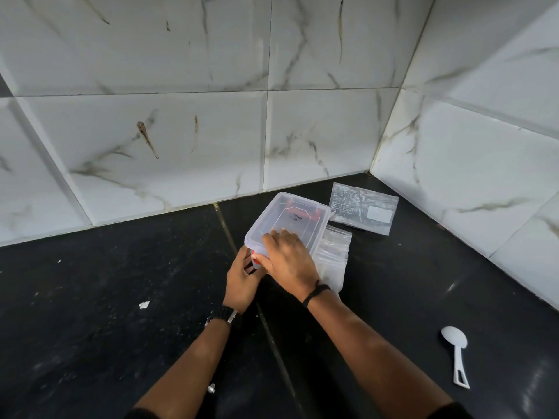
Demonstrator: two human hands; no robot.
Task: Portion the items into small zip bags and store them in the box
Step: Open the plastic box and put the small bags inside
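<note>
The right hand (pixel 289 255) lies flat on the box (pixel 287 223) lid. The left hand (pixel 243 278) pinches the red clip (pixel 256 257). A hard pull could slide the box.

Both forearms reach up from the bottom edge to frame centre; right hand (pixel 289 257) lies flat, palm down, left hand (pixel 242 279) curls just beside it.

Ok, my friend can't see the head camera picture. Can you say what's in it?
Two hands work at a clear plastic box with red clips on a black counter: the right hand presses its lid, the left hand fingers the near clip. Empty zip bags lie beside the box, and a white spoon sits far right.
</note>
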